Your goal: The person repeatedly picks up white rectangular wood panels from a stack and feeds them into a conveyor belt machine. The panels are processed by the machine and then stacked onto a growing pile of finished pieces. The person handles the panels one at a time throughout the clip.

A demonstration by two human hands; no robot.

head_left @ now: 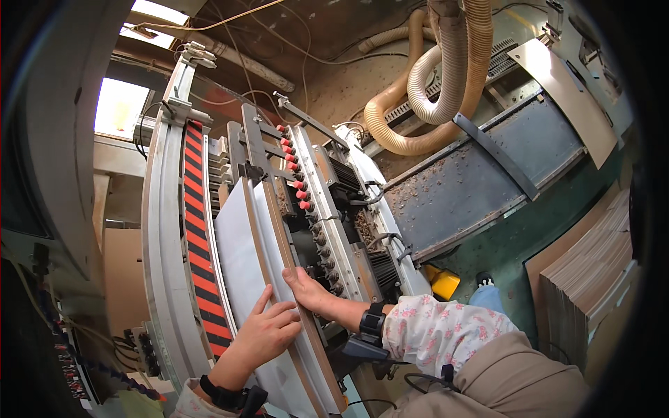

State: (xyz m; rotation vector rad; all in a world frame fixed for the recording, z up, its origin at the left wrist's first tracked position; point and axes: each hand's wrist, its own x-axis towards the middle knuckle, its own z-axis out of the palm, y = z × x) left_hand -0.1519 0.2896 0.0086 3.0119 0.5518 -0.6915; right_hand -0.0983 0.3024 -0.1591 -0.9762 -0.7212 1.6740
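Observation:
A long white panel with brown edges lies along the bed of a machine. Two brown edge strips run down its right side, with a narrow white band between them. My left hand rests over the panel, its fingers stretched out and its index finger pointing toward the far end. On the outer brown edge, my right hand holds the panel from the right, thumb on top; its other fingers are mostly hidden. Dark straps with small black devices circle both wrists.
A red-and-black striped guard runs left of the panel. Right of it stands a row of red-capped fittings on a metal rail. Beyond are ribbed hoses, a debris-strewn dark table, a yellow object and stacked boards.

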